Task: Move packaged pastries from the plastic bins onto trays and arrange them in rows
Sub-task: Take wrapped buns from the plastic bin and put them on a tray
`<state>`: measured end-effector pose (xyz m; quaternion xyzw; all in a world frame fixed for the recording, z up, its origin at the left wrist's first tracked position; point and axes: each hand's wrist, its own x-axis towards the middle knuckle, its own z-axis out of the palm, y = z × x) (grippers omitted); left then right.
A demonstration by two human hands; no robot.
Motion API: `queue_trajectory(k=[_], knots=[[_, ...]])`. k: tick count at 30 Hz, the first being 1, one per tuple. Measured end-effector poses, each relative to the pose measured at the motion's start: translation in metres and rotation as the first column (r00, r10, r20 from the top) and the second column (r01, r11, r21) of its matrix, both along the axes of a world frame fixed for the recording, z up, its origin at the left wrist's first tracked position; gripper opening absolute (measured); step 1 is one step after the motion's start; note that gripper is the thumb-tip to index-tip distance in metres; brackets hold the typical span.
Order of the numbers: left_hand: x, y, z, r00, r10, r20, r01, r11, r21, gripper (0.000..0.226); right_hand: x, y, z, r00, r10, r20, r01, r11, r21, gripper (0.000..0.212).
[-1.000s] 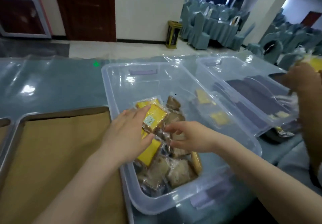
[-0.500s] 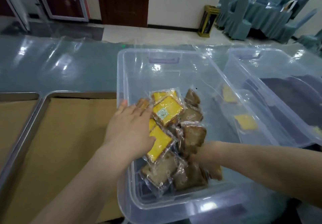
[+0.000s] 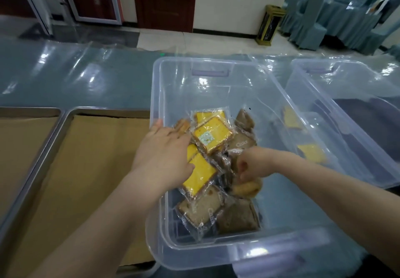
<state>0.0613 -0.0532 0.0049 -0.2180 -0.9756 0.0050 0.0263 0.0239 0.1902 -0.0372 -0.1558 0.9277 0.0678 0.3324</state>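
Observation:
A clear plastic bin point(image 3: 210, 61) holds a pile of wrapped pastries: yellow cake packets point(image 3: 211, 135) on top and brown ones point(image 3: 201, 208) nearer me. My left hand point(image 3: 162, 154) lies flat over the left side of the pile, fingers fairly straight, thumb resting on a lower yellow packet point(image 3: 201, 176). My right hand point(image 3: 253, 163) reaches down into the middle of the pile with curled fingers closed on a golden-brown packet point(image 3: 246, 188). A metal tray point(image 3: 65, 115) lined with brown paper point(image 3: 86, 169) sits just left of the bin.
A second tray point(image 3: 21, 110) lies at the far left. Another clear bin point(image 3: 346, 65) with a few yellow packets point(image 3: 311, 152) overlaps the first on the right. The table wears a shiny plastic cover point(image 3: 86, 76). Covered chairs point(image 3: 313, 18) stand behind.
My right hand dropped from above the pile down into it and curled around a packet. My view swung left and down. The other person's hand at the right is no longer in view.

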Motion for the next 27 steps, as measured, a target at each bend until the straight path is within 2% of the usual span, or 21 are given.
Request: queue_trajectory(k=[3,6,7,8,9,11,12,13,15,18,21,23,25,27], knots=[[0.003,0.000,0.000,1.000,-0.001,0.014,0.001,0.999,-0.054,0.080,-0.013,0.015,0.014,0.954,-0.196,-0.227,0.145,0.964,-0.224,0.017],[0.002,0.005,0.000,1.000,0.013,0.013,-0.010,0.985,-0.171,0.080,-0.023,0.017,0.007,0.800,-0.360,-0.480,0.148,0.894,-0.423,0.016],[-0.001,0.009,0.001,0.999,0.033,0.018,-0.029,0.979,-0.201,0.079,-0.026,0.016,0.002,0.747,-0.387,-0.541,0.133,0.884,-0.448,0.009],[-0.006,0.015,0.002,0.998,0.054,0.039,-0.045,0.977,-0.207,0.076,-0.028,0.015,-0.004,0.736,-0.374,-0.565,0.135,0.898,-0.419,0.015],[-0.014,0.022,0.002,0.994,0.068,0.083,-0.050,0.978,-0.200,0.071,-0.028,0.014,-0.013,0.778,-0.329,-0.535,0.157,0.927,-0.342,0.032],[-0.042,0.039,0.000,0.977,0.077,0.201,-0.036,0.979,-0.198,0.061,-0.024,0.012,-0.031,0.904,-0.271,-0.330,0.206,0.954,-0.219,0.075],[-0.062,0.049,-0.002,0.968,0.062,0.242,-0.017,0.983,-0.183,0.054,-0.022,0.012,-0.037,0.936,-0.267,-0.229,0.222,0.954,-0.202,0.091],[-0.086,0.059,-0.006,0.959,0.056,0.276,-0.016,0.990,-0.143,0.046,-0.020,0.012,-0.042,0.950,-0.262,-0.172,0.226,0.952,-0.207,0.099],[-0.128,0.073,-0.013,0.930,0.112,0.350,-0.113,0.993,-0.018,0.039,-0.023,0.014,-0.043,0.950,-0.253,-0.181,0.206,0.948,-0.243,0.092],[-0.156,0.080,-0.049,0.880,0.255,0.400,-0.329,0.936,0.128,0.038,-0.028,0.015,-0.034,0.945,-0.247,-0.214,0.190,0.948,-0.254,0.075],[-0.148,0.075,-0.095,0.884,0.304,0.354,-0.375,0.914,0.152,0.038,-0.029,0.015,-0.030,0.936,-0.257,-0.241,0.193,0.946,-0.262,0.071],[-0.148,0.072,-0.112,0.901,0.307,0.308,-0.366,0.917,0.157,0.046,-0.027,0.015,-0.032,0.929,-0.269,-0.255,0.202,0.944,-0.261,0.078],[-0.155,0.071,-0.116,0.844,0.379,0.379,-0.479,0.851,0.216,0.055,-0.026,0.016,-0.034,0.937,-0.263,-0.229,0.216,0.954,-0.209,0.087],[-0.163,0.069,-0.119,0.743,0.436,0.508,-0.598,0.773,0.211,0.054,-0.026,0.016,-0.037,0.954,-0.226,-0.199,0.206,0.971,-0.119,0.082]])
